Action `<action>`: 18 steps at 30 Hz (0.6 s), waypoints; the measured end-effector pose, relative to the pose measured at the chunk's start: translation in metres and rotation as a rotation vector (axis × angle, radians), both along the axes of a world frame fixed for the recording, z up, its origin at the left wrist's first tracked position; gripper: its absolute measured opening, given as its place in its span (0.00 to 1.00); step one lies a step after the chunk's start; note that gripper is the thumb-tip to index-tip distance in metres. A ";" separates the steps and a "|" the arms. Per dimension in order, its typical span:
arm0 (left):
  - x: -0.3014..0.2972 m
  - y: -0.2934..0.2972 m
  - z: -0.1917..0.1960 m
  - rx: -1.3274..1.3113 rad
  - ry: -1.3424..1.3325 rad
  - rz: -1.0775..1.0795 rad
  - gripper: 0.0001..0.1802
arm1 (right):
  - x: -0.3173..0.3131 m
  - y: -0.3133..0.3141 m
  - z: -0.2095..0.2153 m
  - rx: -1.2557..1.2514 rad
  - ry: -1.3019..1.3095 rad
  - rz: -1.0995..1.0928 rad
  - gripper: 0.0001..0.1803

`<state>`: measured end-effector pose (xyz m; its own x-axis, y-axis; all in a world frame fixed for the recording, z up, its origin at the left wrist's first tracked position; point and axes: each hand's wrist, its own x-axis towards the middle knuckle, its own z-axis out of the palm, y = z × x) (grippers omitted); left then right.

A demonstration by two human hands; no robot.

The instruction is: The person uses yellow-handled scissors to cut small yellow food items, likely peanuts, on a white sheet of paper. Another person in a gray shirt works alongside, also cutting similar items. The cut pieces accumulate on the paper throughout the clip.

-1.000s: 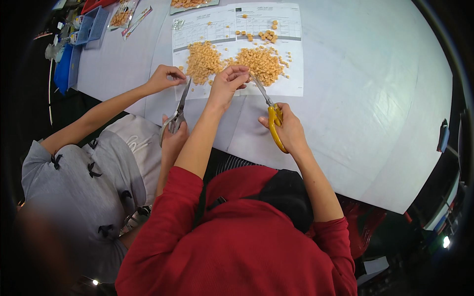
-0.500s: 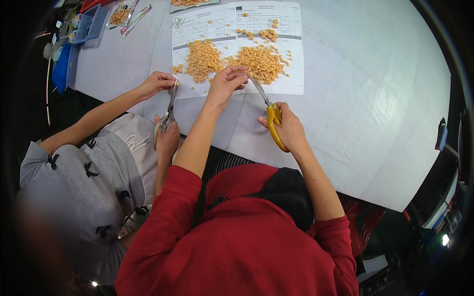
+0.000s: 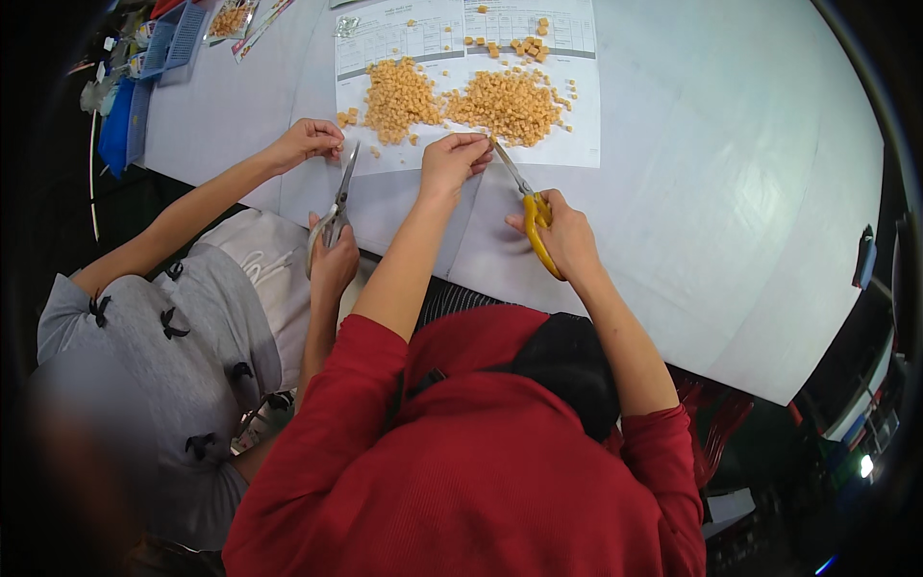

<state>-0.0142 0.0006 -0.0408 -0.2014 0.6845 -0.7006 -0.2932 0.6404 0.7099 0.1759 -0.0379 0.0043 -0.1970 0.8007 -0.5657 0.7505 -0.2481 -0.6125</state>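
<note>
Fingers [image 3: 471,141] of L hand [image 3: 448,169] look pinched, contents unclear; R hand [image 3: 569,238] grips yellow-handled scissors [image 3: 530,213] just right of them, long axis slanting up-left twd tips.

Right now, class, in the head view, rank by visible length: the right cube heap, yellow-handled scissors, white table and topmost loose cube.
1. White table
2. Yellow-handled scissors
3. Right cube heap
4. Topmost loose cube

Free passage over tabletop [image 3: 731,192] right of right hand [image 3: 567,240]. Blocking: cube piles [image 3: 505,104] beyond left hand [image 3: 452,165], co-worker's scissors [image 3: 339,200] left of it, yellow-handled scissors [image 3: 530,209] between hands.
</note>
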 end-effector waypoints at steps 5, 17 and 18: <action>0.001 -0.005 -0.007 -0.044 0.005 0.020 0.10 | 0.000 -0.003 -0.006 -0.065 -0.022 0.036 0.38; -0.004 -0.014 -0.003 -0.012 -0.128 0.153 0.10 | -0.002 -0.008 0.008 -0.186 0.031 -0.015 0.40; -0.005 -0.015 -0.003 -0.003 -0.130 0.142 0.10 | -0.002 -0.010 0.007 -0.171 0.044 -0.014 0.40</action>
